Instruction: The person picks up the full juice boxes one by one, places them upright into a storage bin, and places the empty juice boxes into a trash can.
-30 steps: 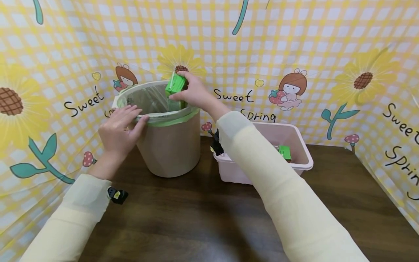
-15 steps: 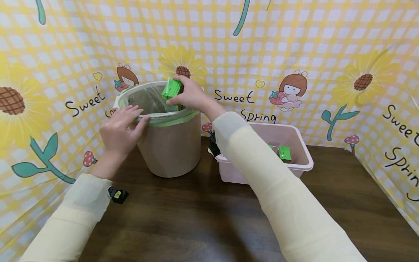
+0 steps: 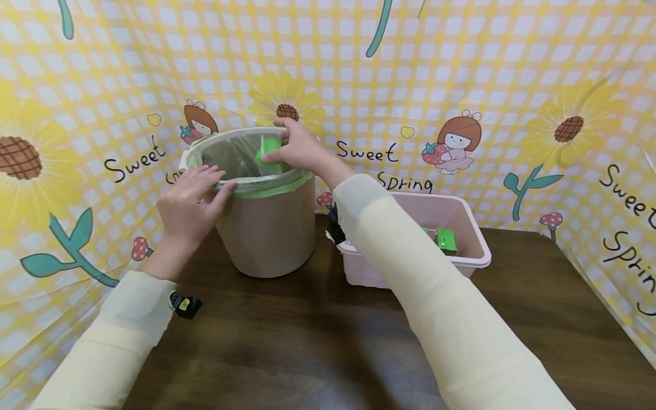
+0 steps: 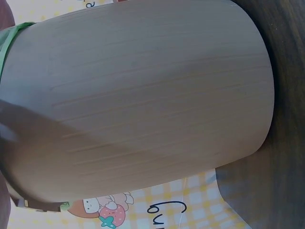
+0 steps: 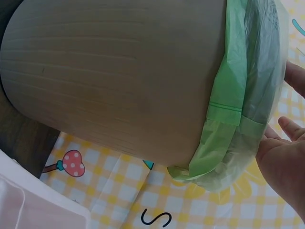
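Observation:
A beige trash bin [image 3: 263, 239] stands upright, lined with a translucent green-edged trash bag [image 3: 274, 189]. My left hand [image 3: 187, 202] rests on the bin's near-left rim, its fingers lying over the edge. Over the opening's right side is my right hand [image 3: 302, 149], thumb and fingers spread apart. A green box [image 3: 270, 152], blurred, is just inside the opening behind the right thumb. In the right wrist view, fingers [image 5: 293, 129] show spread beside the bagged rim. The left wrist view is mostly filled by the bin's wall [image 4: 143, 105].
Right of the bin stands a pink plastic basket [image 3: 474, 228], partly behind my right sleeve. Inside it lies a green box [image 3: 446, 242], with a sliver of another green thing beside it. Both containers stand on a dark wooden table [image 3: 287, 341], against a yellow checked cloth [image 3: 379, 85].
The green box has come away from my right fingers and dropped lower into the bin's opening. Earlier the right hand shifted slightly left with it. My left hand stays on the rim.

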Action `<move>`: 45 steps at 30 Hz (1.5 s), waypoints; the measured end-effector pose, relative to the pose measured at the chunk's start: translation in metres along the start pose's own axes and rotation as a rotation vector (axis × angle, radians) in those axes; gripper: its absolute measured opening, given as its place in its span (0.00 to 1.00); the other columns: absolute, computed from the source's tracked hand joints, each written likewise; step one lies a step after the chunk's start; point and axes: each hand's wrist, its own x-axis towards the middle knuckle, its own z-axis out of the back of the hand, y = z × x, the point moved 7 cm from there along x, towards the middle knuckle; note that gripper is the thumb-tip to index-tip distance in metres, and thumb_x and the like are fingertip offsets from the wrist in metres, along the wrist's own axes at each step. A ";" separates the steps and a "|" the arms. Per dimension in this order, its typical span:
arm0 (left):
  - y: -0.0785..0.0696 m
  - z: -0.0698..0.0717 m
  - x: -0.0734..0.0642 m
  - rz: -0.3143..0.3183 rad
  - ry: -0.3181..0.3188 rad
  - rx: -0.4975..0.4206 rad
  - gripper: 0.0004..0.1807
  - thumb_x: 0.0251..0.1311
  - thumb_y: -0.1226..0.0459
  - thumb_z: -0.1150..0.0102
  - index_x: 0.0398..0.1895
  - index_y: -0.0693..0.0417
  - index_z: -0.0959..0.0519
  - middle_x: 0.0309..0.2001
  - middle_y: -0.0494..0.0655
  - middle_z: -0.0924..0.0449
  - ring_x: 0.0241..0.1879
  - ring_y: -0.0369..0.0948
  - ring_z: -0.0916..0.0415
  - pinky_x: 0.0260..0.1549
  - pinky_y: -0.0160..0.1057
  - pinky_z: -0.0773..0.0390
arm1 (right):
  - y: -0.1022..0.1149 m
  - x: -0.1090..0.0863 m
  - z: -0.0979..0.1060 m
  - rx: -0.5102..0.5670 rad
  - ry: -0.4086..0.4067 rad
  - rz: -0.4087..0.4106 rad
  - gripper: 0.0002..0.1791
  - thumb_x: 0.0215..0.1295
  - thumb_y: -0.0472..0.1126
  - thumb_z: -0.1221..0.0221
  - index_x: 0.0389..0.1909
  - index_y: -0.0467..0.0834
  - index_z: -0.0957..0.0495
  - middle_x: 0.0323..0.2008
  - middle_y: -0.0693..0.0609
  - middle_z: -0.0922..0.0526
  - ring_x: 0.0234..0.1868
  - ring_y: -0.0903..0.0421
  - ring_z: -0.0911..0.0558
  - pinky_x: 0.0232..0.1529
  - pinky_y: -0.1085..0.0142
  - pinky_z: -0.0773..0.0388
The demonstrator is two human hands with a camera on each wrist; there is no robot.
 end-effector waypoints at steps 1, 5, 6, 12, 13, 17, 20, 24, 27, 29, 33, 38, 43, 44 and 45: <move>0.000 0.000 0.000 0.001 0.003 0.000 0.25 0.63 0.45 0.43 0.42 0.58 0.13 0.43 0.54 0.15 0.46 0.50 0.18 0.49 0.53 0.24 | 0.000 0.000 0.000 0.007 -0.001 -0.005 0.48 0.56 0.45 0.29 0.74 0.49 0.45 0.65 0.49 0.32 0.60 0.56 0.28 0.52 0.66 0.27; 0.000 -0.002 0.000 0.004 0.006 0.003 0.26 0.63 0.44 0.44 0.42 0.58 0.13 0.43 0.54 0.15 0.46 0.50 0.18 0.49 0.54 0.23 | -0.001 -0.002 0.001 0.009 -0.006 -0.011 0.47 0.56 0.44 0.29 0.74 0.50 0.44 0.65 0.50 0.32 0.63 0.56 0.30 0.54 0.66 0.27; 0.000 -0.002 0.000 0.004 0.004 0.003 0.26 0.63 0.44 0.44 0.41 0.58 0.13 0.43 0.54 0.15 0.46 0.50 0.18 0.49 0.54 0.23 | 0.000 -0.002 0.001 0.015 -0.005 -0.009 0.47 0.56 0.43 0.29 0.74 0.50 0.44 0.65 0.50 0.32 0.63 0.56 0.30 0.53 0.66 0.27; 0.000 -0.002 0.002 0.006 -0.003 0.001 0.26 0.63 0.43 0.45 0.41 0.57 0.13 0.43 0.53 0.15 0.46 0.50 0.17 0.48 0.54 0.23 | -0.001 -0.005 0.007 0.062 -0.015 0.014 0.46 0.56 0.41 0.29 0.73 0.50 0.43 0.64 0.50 0.32 0.65 0.54 0.32 0.55 0.65 0.28; 0.000 -0.002 0.003 0.007 -0.004 0.000 0.26 0.63 0.44 0.44 0.41 0.57 0.13 0.43 0.53 0.15 0.46 0.50 0.17 0.48 0.54 0.23 | -0.001 -0.006 0.009 0.071 -0.019 0.019 0.46 0.57 0.41 0.29 0.73 0.49 0.43 0.64 0.49 0.32 0.65 0.54 0.32 0.55 0.65 0.29; -0.001 -0.001 0.003 0.008 -0.006 -0.005 0.25 0.63 0.44 0.44 0.41 0.57 0.13 0.43 0.52 0.15 0.45 0.50 0.17 0.47 0.54 0.23 | -0.003 -0.011 0.017 0.091 -0.031 0.027 0.44 0.57 0.41 0.30 0.73 0.49 0.42 0.63 0.50 0.32 0.66 0.54 0.33 0.58 0.66 0.31; -0.001 -0.002 0.002 0.009 -0.006 -0.009 0.25 0.63 0.44 0.44 0.41 0.56 0.13 0.43 0.52 0.15 0.45 0.50 0.17 0.48 0.54 0.23 | -0.005 -0.018 0.024 0.110 -0.027 0.028 0.44 0.57 0.41 0.30 0.73 0.50 0.42 0.64 0.50 0.33 0.67 0.54 0.34 0.59 0.65 0.32; -0.002 -0.002 0.003 0.006 -0.009 -0.012 0.25 0.63 0.44 0.44 0.41 0.56 0.13 0.43 0.52 0.15 0.45 0.50 0.17 0.48 0.54 0.23 | -0.005 -0.029 0.036 0.131 -0.025 0.046 0.44 0.58 0.42 0.31 0.73 0.51 0.43 0.66 0.48 0.34 0.67 0.53 0.34 0.60 0.63 0.32; -0.003 -0.001 0.004 0.002 -0.009 -0.013 0.26 0.63 0.44 0.44 0.42 0.56 0.13 0.43 0.52 0.15 0.45 0.50 0.17 0.47 0.54 0.23 | -0.008 -0.038 0.046 0.124 -0.045 0.060 0.43 0.58 0.42 0.30 0.72 0.51 0.41 0.66 0.48 0.34 0.66 0.53 0.33 0.60 0.64 0.31; -0.003 -0.001 0.004 0.001 -0.009 -0.012 0.26 0.63 0.44 0.44 0.42 0.56 0.13 0.43 0.52 0.15 0.45 0.50 0.17 0.47 0.54 0.23 | -0.010 -0.044 0.052 0.112 -0.059 0.071 0.43 0.58 0.42 0.31 0.72 0.51 0.41 0.65 0.49 0.34 0.66 0.53 0.33 0.60 0.65 0.31; -0.003 -0.001 0.004 -0.002 -0.004 -0.003 0.26 0.63 0.43 0.45 0.42 0.57 0.13 0.43 0.52 0.15 0.45 0.50 0.17 0.45 0.55 0.22 | -0.018 -0.057 0.065 0.104 -0.075 0.085 0.43 0.58 0.42 0.31 0.73 0.50 0.41 0.64 0.50 0.33 0.66 0.55 0.33 0.60 0.66 0.31; -0.002 -0.001 0.002 -0.005 0.008 0.002 0.27 0.63 0.43 0.45 0.42 0.57 0.13 0.44 0.53 0.15 0.45 0.51 0.17 0.45 0.55 0.22 | -0.031 -0.075 0.080 0.142 -0.106 0.099 0.42 0.59 0.39 0.31 0.72 0.48 0.41 0.64 0.47 0.32 0.66 0.55 0.32 0.59 0.67 0.31; -0.002 0.000 0.003 -0.008 0.005 0.000 0.26 0.62 0.44 0.44 0.42 0.57 0.13 0.43 0.53 0.15 0.45 0.51 0.17 0.45 0.55 0.22 | -0.044 -0.094 0.094 0.154 -0.134 0.102 0.41 0.59 0.37 0.32 0.71 0.46 0.40 0.64 0.47 0.31 0.65 0.54 0.31 0.58 0.67 0.30; -0.002 0.000 0.003 -0.009 0.005 -0.001 0.26 0.62 0.44 0.44 0.42 0.57 0.13 0.43 0.53 0.15 0.45 0.51 0.17 0.45 0.55 0.22 | -0.047 -0.099 0.096 0.152 -0.137 0.100 0.41 0.59 0.37 0.32 0.71 0.46 0.39 0.64 0.47 0.31 0.65 0.53 0.31 0.58 0.66 0.29; -0.002 0.000 0.003 -0.010 0.005 -0.004 0.26 0.62 0.44 0.44 0.42 0.57 0.13 0.43 0.53 0.15 0.45 0.51 0.17 0.45 0.55 0.22 | -0.050 -0.103 0.099 0.152 -0.141 0.098 0.40 0.59 0.36 0.32 0.71 0.46 0.39 0.64 0.47 0.31 0.65 0.53 0.31 0.58 0.66 0.29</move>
